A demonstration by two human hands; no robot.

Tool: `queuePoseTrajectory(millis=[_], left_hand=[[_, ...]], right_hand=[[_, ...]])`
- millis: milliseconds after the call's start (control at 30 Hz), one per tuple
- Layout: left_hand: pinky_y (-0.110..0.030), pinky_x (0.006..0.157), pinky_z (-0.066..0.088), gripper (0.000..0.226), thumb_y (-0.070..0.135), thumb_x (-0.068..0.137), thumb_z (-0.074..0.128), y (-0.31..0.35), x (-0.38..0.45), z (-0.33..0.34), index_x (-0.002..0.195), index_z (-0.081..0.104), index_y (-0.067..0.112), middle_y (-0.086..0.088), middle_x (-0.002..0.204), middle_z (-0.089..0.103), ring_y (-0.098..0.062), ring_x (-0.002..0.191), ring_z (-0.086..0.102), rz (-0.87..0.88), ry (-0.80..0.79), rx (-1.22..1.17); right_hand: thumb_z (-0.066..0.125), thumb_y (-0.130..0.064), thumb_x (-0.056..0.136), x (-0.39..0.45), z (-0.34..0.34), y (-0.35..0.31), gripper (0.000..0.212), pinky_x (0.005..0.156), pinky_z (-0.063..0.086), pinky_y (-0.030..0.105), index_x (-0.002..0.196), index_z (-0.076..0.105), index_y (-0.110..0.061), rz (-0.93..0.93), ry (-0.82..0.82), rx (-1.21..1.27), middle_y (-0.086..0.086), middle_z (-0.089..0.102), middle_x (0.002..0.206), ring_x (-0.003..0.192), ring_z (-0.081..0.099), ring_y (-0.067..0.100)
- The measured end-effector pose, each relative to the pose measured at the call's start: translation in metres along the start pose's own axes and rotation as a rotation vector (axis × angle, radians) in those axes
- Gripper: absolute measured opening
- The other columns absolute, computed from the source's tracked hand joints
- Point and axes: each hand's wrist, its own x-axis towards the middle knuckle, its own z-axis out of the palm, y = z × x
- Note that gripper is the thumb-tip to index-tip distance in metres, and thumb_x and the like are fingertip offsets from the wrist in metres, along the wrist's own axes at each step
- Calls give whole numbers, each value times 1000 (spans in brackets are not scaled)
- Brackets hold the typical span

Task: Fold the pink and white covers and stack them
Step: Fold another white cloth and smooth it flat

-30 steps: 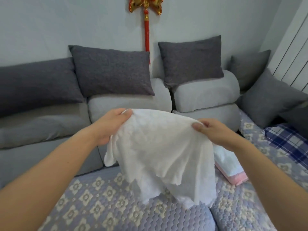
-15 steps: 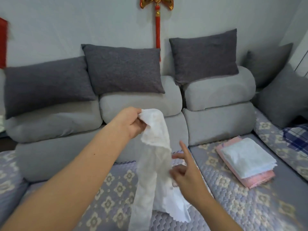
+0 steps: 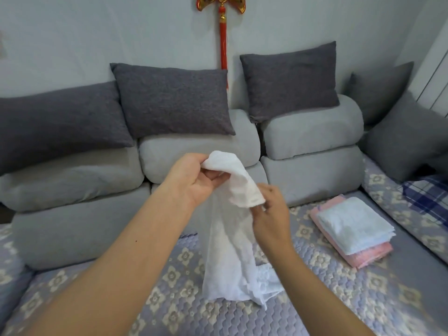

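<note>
A white lacy cover [image 3: 230,251] hangs in a long drape over the sofa seat, its lower end resting on the quilt. My left hand [image 3: 194,183] grips its top corner at chest height. My right hand [image 3: 269,214] is just to the right and lower, pinching a folded-over edge of the same cover. To the right on the seat lies a stack of folded covers: white ones [image 3: 354,224] on top of pink ones [image 3: 368,257].
The seat carries a blue-grey floral quilt [image 3: 145,299]. Grey backrest bolsters [image 3: 198,156] and dark grey cushions [image 3: 174,100] line the wall. A blue plaid cloth [image 3: 429,197] lies at the far right. A red tassel ornament [image 3: 223,32] hangs on the wall.
The cover was spread wide between both hands; my right hand let go of its corner, the cover dropped into a hanging drape, and that hand has now taken an edge near the top.
</note>
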Motion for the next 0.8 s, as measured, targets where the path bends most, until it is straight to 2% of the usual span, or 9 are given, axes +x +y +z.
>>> queuePoseTrajectory(millis=[133,233,300,333,400,500,600,700,800], left_hand=[[-47,86,56,16,10,100,45,0,1,-22,94,60,9,-9,91,71,-21,82,70,40,54,165],[-43,101,52,28,34,96,61,-12,-12,-25,121,55,24,1,110,74,-17,105,69,125,-229,312],[-33,95,54,60,15,90,68,-27,-23,-18,141,40,26,9,114,71,-10,108,66,212,-500,485],[-27,89,54,63,3,88,70,-34,-26,-14,141,41,23,13,112,70,-6,106,65,272,-579,620],[-20,74,52,47,-12,87,64,-44,-24,-13,117,59,24,19,92,71,-1,90,66,433,-430,830],[-28,53,46,27,-8,78,48,-44,-11,-30,76,60,16,0,70,67,-21,67,63,681,0,958],[-37,56,38,14,2,81,53,-39,14,-76,77,57,15,-15,76,65,-38,72,58,839,315,1481],[-36,62,41,15,7,86,53,-37,43,-144,82,60,19,-16,88,70,-40,86,65,628,501,1576],[-39,68,50,15,8,88,52,-35,50,-221,86,66,15,-18,90,70,-40,87,66,392,661,1621]], right_hand=[[49,4,89,24,-27,-20,33,58,42,19,82,67,-23,177,18,33,-8,65,76,67,54,2],[46,-5,90,44,-36,-53,22,54,42,30,80,63,-14,57,-105,-109,-4,57,64,58,51,8],[51,-13,88,58,-31,-79,21,54,37,31,68,58,-15,-77,-326,-282,-2,51,58,54,43,7],[54,-16,87,65,-28,-89,28,52,33,28,59,51,-18,-125,-396,-350,-4,46,53,52,38,6],[62,-20,84,84,-26,-103,39,48,28,23,52,40,-19,-173,-401,-419,-8,39,46,48,35,6],[71,-29,83,112,-40,-109,31,48,35,25,61,59,-11,-160,-365,-475,-5,49,55,52,41,7],[77,-28,83,121,-65,-112,31,40,36,22,71,65,-1,-16,-436,-456,2,47,56,43,43,8],[76,-27,86,108,-88,-105,18,45,48,24,80,70,-11,143,-814,-516,-5,61,55,46,56,8],[80,-19,82,78,-101,-70,18,70,59,33,99,72,-18,315,-1328,-551,1,77,91,78,71,14]])
